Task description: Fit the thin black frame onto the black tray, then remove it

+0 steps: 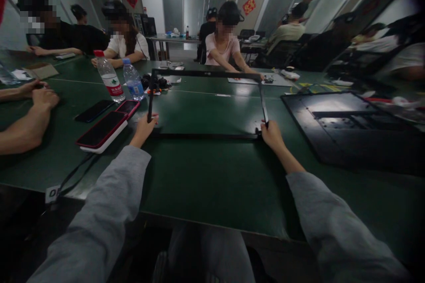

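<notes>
A thin black rectangular bezel frame [206, 136], like that of a laptop screen, stands tilted up over the green table [212, 177]. My left hand [143, 129] is closed round its left side, near the lower corner. On the opposite side, my right hand [272, 135] grips the right edge close to the bottom corner. Through the frame's opening the tabletop shows. Whether the lower bar touches the table, I cannot tell. To the right lies a large black flat panel [332, 128] with a long slot across it.
Left of me are a phone in a red case on a white block [104, 130], a dark phone [94, 110] and two water bottles [111, 77] [133, 80]. A neighbour's hands [43, 95] rest at the far left. Across the table a person in pink [224, 51] works over a white sheet.
</notes>
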The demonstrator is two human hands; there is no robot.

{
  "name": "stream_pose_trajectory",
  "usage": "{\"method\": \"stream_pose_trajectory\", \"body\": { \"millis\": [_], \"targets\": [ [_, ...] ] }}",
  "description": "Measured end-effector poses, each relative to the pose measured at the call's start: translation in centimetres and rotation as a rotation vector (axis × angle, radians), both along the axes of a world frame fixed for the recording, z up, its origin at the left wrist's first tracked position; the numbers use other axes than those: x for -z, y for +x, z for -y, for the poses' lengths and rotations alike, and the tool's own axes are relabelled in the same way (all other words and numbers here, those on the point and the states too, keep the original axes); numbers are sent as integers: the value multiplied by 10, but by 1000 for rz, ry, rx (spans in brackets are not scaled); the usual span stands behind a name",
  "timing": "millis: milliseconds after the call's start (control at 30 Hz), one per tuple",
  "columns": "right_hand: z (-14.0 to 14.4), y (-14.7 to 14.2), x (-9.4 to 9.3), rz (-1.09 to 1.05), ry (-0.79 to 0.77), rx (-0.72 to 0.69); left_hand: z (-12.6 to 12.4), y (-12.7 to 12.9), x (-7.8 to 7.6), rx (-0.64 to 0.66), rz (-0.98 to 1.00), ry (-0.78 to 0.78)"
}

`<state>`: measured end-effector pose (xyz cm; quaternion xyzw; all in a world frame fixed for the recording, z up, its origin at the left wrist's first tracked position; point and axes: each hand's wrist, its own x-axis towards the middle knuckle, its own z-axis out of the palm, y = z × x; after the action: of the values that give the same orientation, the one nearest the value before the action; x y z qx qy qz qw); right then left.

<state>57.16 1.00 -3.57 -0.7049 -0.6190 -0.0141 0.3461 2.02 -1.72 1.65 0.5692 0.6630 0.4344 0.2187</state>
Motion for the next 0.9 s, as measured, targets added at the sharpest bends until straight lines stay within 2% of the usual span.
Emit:
{"method": "stream_pose_trajectory", "body": {
  "millis": [133,367,500,900],
  "targets": [
    [-5,5,4,91,-77,11,2,-4,5,-98,-385,-110],
    [-5,7,8,93,-61,9,7,-6,4,-82,-637,-139],
    [-4,7,8,72,-58,7,10,-3,2,-92,-658,-179],
    [-2,4,6,33,-53,1,11,-1,1,-94,-622,-169]
  ]
}}
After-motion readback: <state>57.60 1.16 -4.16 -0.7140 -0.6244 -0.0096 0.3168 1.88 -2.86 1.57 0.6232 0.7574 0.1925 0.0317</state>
